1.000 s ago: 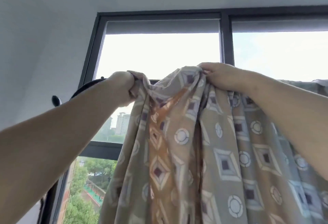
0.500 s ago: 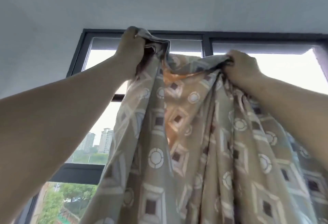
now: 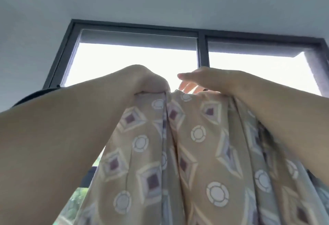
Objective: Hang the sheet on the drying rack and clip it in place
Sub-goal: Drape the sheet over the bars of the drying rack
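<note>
A tan and grey sheet [image 3: 195, 153] printed with diamonds and circles hangs in folds in front of me. Its top edge is bunched at hand height. My left hand [image 3: 142, 80] is clenched over the top left of the sheet. My right hand [image 3: 210, 80] lies flat over the top edge, fingers spread and pointing left, with the palm pressing on the cloth. A dark curved piece [image 3: 35, 94] of what may be the drying rack shows behind my left forearm. The bar under the sheet is hidden. No clip is in sight.
A dark-framed window [image 3: 201, 50] with a rolled-down blind at its top fills the background, bright with daylight. The white ceiling [image 3: 160, 2] is above. Trees show through the lower left of the glass.
Both hands came down from the raised position and moved closer together. My right hand let go of its grip and now rests flat with fingers spread. The camera tilted further up.
</note>
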